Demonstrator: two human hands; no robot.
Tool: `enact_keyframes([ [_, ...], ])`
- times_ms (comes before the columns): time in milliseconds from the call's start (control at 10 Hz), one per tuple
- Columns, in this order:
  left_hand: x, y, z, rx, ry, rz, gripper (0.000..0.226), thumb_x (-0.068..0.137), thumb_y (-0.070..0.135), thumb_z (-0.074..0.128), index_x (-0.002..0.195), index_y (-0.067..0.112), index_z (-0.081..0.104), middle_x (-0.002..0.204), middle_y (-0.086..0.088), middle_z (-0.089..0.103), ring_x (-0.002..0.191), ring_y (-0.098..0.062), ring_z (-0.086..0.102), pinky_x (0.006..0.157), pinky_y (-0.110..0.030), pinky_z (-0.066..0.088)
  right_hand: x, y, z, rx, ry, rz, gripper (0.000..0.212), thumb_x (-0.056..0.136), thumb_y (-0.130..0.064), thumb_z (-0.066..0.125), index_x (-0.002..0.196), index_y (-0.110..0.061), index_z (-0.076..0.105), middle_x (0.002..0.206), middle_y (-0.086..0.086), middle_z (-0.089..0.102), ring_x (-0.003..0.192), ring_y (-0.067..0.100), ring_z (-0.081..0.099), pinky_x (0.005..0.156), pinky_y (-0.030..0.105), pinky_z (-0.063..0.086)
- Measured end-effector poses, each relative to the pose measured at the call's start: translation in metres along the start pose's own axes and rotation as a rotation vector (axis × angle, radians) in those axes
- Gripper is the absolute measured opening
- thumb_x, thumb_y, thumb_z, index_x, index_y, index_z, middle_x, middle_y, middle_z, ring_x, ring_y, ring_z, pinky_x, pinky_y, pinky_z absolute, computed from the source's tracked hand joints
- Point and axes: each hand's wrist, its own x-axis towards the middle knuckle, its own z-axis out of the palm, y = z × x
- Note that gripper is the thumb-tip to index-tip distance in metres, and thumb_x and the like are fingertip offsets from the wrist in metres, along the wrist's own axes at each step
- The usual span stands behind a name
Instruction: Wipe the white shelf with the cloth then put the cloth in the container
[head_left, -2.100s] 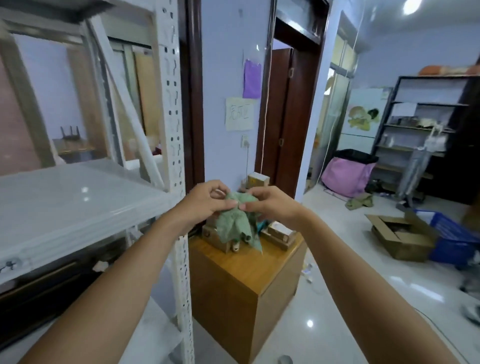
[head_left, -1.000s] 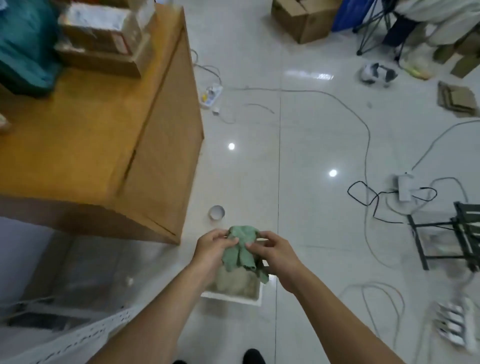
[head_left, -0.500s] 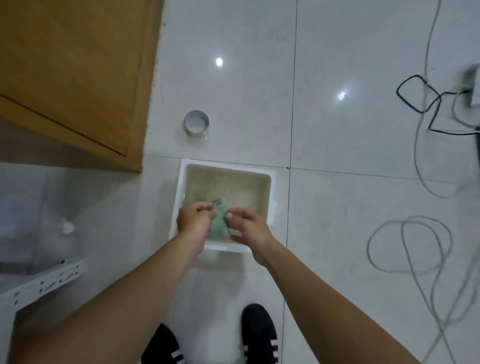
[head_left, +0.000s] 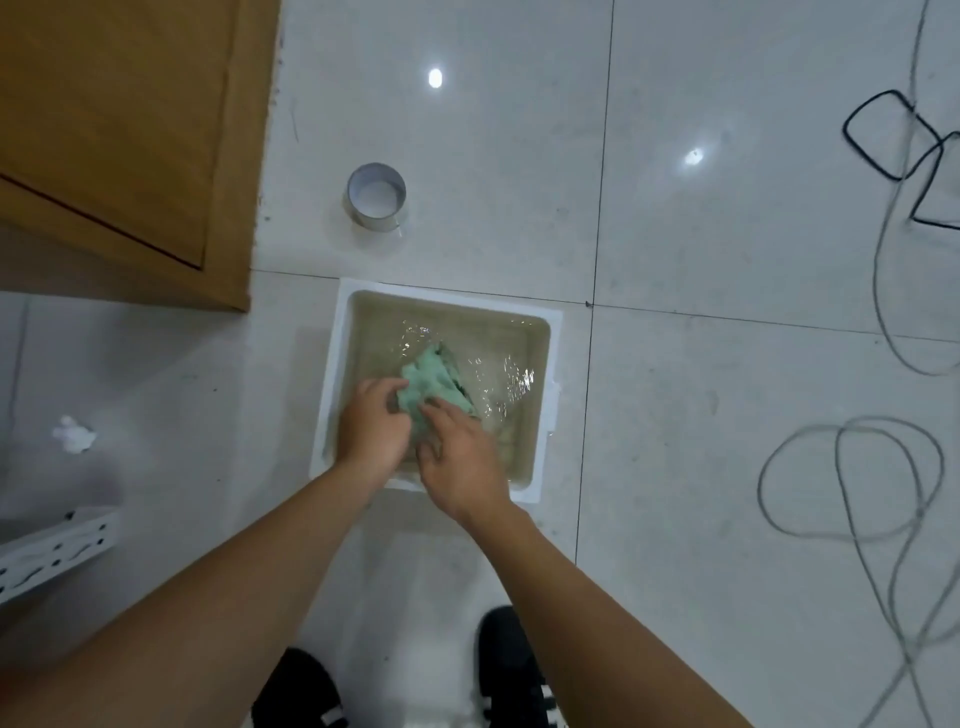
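Moved: the crumpled green cloth has gone down from just above the near rim into the cloudy water of the white square plastic container. It now lies spread near the middle, and the surface ripples around it.
Left hand: inside the container, with its fingers curled on the cloth's near-left edge, holding it.
Right hand: lies on the cloth's near side with fairly straight fingers, pressing rather than pinching.
Versus half a second ago: both hands then pinched the bunched cloth between them. The bundle has since opened out and sunk.
Meaning for the task: the cloth is in the container, so the last step looks all but done. Only letting go seems left.
Container's place: on the pale tiled floor, just off the near corner of the brown wooden desk.
Nearby: a grey tape roll stands beyond the container's far rim.
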Motion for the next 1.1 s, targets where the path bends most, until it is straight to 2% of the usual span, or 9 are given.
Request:
enact_keyframes([
  [100,-0.005,-0.007,-0.004,0.351,-0.261,0.22,0.065,0.085,-0.004,0.054,0.147,0.016,0.054,0.156,-0.001,0.048,0.141,-0.024,0.047,0.113,-0.03,0.039,0.005,0.004,0.01,-0.301,-0.103,-0.117,0.063,0.087,-0.026,0.052,0.147,-0.013,0.038,0.158,0.011,0.028,0.138,0.03,0.037,0.108,0.042,0.034],
  [200,0.002,-0.005,-0.007,0.632,-0.357,0.287,0.075,0.092,0.005,0.055,0.161,0.019,0.029,0.17,0.003,0.024,0.157,-0.018,0.021,0.127,-0.032,0.019,0.023,0.025,0.012,-0.625,-0.299,-0.124,0.068,0.099,-0.043,0.03,0.157,-0.019,0.003,0.164,-0.002,-0.007,0.15,0.02,0.002,0.121,0.041,0.005],
  [400,0.018,-0.011,0.013,0.807,-0.392,0.364,0.075,0.099,0.017,0.05,0.164,0.016,0.014,0.173,0.0,0.011,0.16,-0.017,0.008,0.131,-0.034,0.005,0.04,0.032,0.006,-0.751,-0.364,-0.068,0.071,0.099,-0.048,0.027,0.156,-0.019,-0.004,0.163,-0.001,-0.01,0.15,0.022,0.001,0.121,0.044,0.003],
  [600,0.03,-0.017,0.026,0.882,-0.475,0.396,0.081,0.093,0.026,0.054,0.164,0.02,0.015,0.173,0.001,0.015,0.159,-0.017,0.011,0.131,-0.037,0.004,0.042,0.036,0.008,-0.704,-0.431,0.034,0.075,0.096,-0.052,0.029,0.157,-0.017,0.0,0.163,-0.002,-0.008,0.15,0.02,0.002,0.12,0.04,0.002],
  [700,0.031,-0.016,0.029,0.878,-0.472,0.411,0.078,0.09,0.026,0.057,0.161,0.022,0.025,0.169,0.003,0.026,0.157,-0.018,0.018,0.129,-0.035,0.005,0.045,0.039,0.008,-0.703,-0.471,0.006,0.082,0.093,-0.06,0.035,0.157,-0.017,0.005,0.164,0.0,-0.001,0.149,0.023,0.009,0.119,0.041,0.006],
  [800,0.03,-0.013,0.027,0.874,-0.466,0.397,0.075,0.089,0.025,0.059,0.159,0.022,0.029,0.166,0.003,0.03,0.157,-0.018,0.019,0.13,-0.036,0.007,0.041,0.039,0.0,-0.7,-0.433,-0.029,0.078,0.095,-0.056,0.038,0.156,-0.018,0.009,0.164,-0.001,0.005,0.148,0.023,0.013,0.119,0.04,0.008],
  [900,0.023,-0.006,0.016,0.839,-0.448,0.388,0.067,0.092,0.019,0.057,0.156,0.02,0.035,0.165,-0.001,0.033,0.157,-0.022,0.021,0.13,-0.037,0.012,0.035,0.036,-0.009,-0.673,-0.402,-0.031,0.067,0.099,-0.042,0.037,0.156,-0.023,0.009,0.164,-0.003,0.004,0.148,0.019,0.013,0.119,0.037,0.009],
  [1000,0.014,-0.003,0.006,0.833,-0.406,0.394,0.059,0.098,0.026,0.055,0.153,0.016,0.038,0.165,-0.004,0.035,0.155,-0.024,0.026,0.128,-0.036,0.017,0.027,0.026,-0.018,-0.66,-0.375,-0.04,0.062,0.1,-0.043,0.034,0.155,-0.021,0.014,0.164,-0.001,0.006,0.148,0.02,0.013,0.119,0.038,0.009],
  [1100,-0.005,0.004,-0.009,0.847,-0.333,0.355,0.046,0.107,0.038,0.04,0.145,0.014,0.048,0.153,-0.007,0.049,0.143,-0.028,0.041,0.119,-0.039,0.031,0.018,0.011,-0.032,-0.626,-0.394,-0.012,0.061,0.102,-0.045,0.026,0.155,-0.018,0.014,0.164,0.0,0.005,0.149,0.021,0.009,0.12,0.039,0.009],
])
